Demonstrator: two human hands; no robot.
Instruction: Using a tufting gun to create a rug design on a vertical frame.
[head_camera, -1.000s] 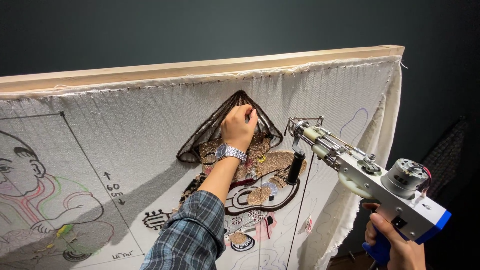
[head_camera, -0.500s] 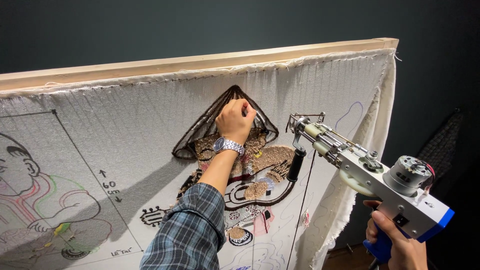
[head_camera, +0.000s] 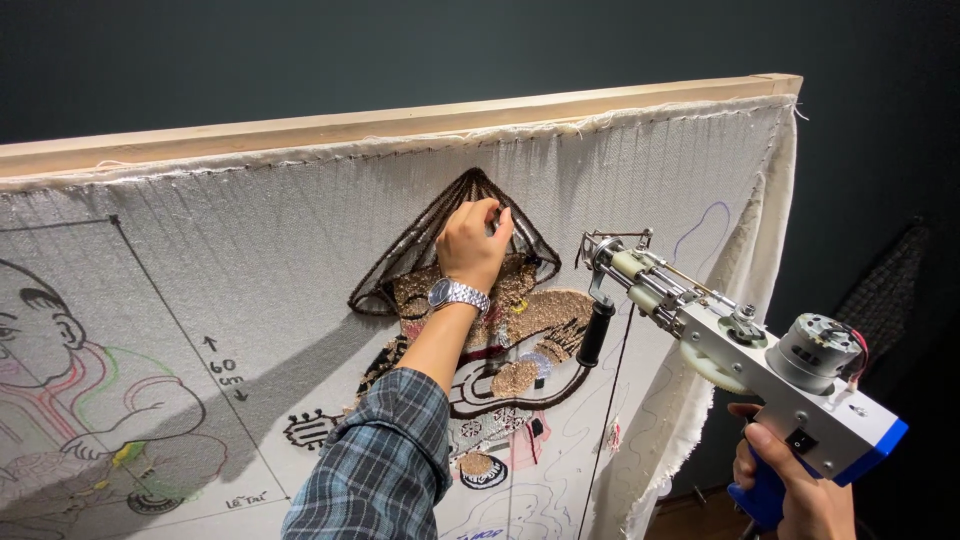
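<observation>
A white tufting cloth (head_camera: 280, 250) is stretched on a wooden frame (head_camera: 400, 125). On it is a partly tufted figure with a dark conical hat outline (head_camera: 400, 270) and brown and gold yarn patches (head_camera: 545, 315). My left hand (head_camera: 475, 245), with a silver wristwatch and a plaid sleeve, has its fingers pinched against the cloth inside the hat outline. My right hand (head_camera: 790, 490) grips the blue handle of a white and blue tufting gun (head_camera: 740, 355), whose needle end points at the cloth just right of the figure, a little off it.
A drawn figure of a child (head_camera: 70, 380) in coloured lines fills the cloth's left part, beside a ruled line and an arrow marking. The cloth's loose right edge (head_camera: 770, 230) hangs down. A dark wall lies behind the frame.
My left hand has stayed pinched on the cloth inside the hat outline. The view has shifted slightly, and the tufting gun has kept its place beside the figure.
</observation>
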